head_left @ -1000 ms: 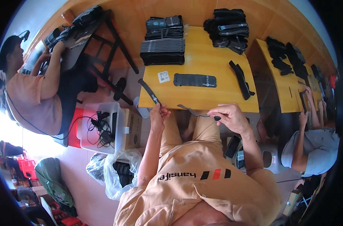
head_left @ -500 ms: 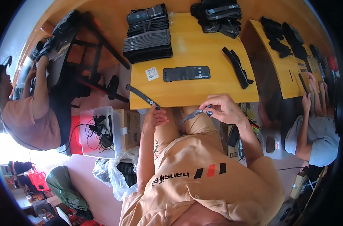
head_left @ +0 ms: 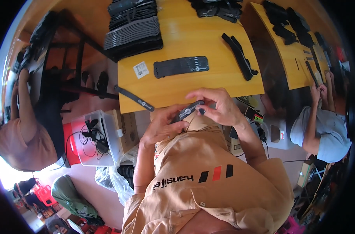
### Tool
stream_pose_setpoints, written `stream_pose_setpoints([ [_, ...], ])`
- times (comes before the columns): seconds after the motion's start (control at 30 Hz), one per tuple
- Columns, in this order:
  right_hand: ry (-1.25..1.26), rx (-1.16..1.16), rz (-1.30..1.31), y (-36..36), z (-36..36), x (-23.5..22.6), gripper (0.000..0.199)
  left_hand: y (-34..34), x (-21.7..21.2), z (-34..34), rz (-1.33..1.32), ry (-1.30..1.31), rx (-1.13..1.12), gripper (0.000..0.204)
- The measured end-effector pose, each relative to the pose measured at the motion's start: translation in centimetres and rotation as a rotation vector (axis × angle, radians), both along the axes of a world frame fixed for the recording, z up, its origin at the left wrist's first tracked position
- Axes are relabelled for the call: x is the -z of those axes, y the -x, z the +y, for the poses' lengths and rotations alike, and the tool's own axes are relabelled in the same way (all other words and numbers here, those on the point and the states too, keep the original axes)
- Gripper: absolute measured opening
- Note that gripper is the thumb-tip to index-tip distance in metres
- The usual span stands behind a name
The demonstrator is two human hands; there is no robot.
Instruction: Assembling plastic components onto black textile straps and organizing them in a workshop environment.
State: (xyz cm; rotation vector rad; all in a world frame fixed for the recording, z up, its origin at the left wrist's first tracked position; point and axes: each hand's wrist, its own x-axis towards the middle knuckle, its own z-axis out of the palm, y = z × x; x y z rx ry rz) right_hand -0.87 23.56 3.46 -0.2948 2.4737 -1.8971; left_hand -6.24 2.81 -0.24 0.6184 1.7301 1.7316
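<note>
Over my lap, just off the table's near edge, I hold a dark grey strap [head_left: 190, 110] with white print. My right hand [head_left: 221, 108] pinches its far end between thumb and fingers. The near end lies in my left hand [head_left: 164, 125], whose curled fingers partly hide it. On the table's near left corner lies another dark strap [head_left: 133, 97], apart from both hands. Further in, a flat bundle of dark grey straps [head_left: 181, 67] rests beside a white printed label [head_left: 141, 70].
Stacked dark straps [head_left: 133, 35] stand at the table's far left, with more strap bundles [head_left: 218, 9] at the back. Long black straps [head_left: 239, 58] lie on the right. A clear bin [head_left: 107, 136] with cables stands left of my legs. People work at tables on both sides.
My left hand has left the strap at the table corner and moved right onto the strap in my right hand. That strap is now stretched between both hands. The view has shifted slightly.
</note>
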Motion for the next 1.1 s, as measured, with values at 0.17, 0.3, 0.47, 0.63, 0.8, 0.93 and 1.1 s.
stream_pose_setpoints([
  [0.17, 0.182, 0.207, -0.369, 0.0, 3.1, 3.8, 0.029, 2.3, 2.3, -2.1, -0.243, 0.143, 0.097, 0.021],
  [0.3, 0.338, 0.366, -0.471, 0.8, 4.8, 7.2, 0.02, 4.3, 4.0, -2.4, -0.132, 0.296, -0.03, 0.013],
  [0.47, 0.519, 0.437, -0.441, 2.4, 5.0, 9.3, 0.018, 6.3, 4.6, -0.6, -0.141, 0.246, -0.273, 0.01],
  [0.63, 0.382, 0.618, -0.3, 4.2, 5.3, 11.0, 0.024, 8.4, 6.7, 1.4, -0.177, 0.132, -0.486, 0.009],
  [0.8, 0.272, 0.678, -0.193, 5.3, 6.2, 14.1, 0.023, 9.5, 8.8, 2.1, -0.099, 0.152, -0.499, 0.011],
  [0.93, 0.139, 0.691, -0.277, 5.3, 6.2, 13.5, 0.021, 9.8, 9.1, 2.4, 0.123, 0.33, -0.511, 0.011],
  [1.1, 0.231, 0.77, -0.23, 5.2, 5.4, 13.1, 0.02, 9.7, 9.5, 2.4, 0.153, 0.339, -0.584, 0.013],
])
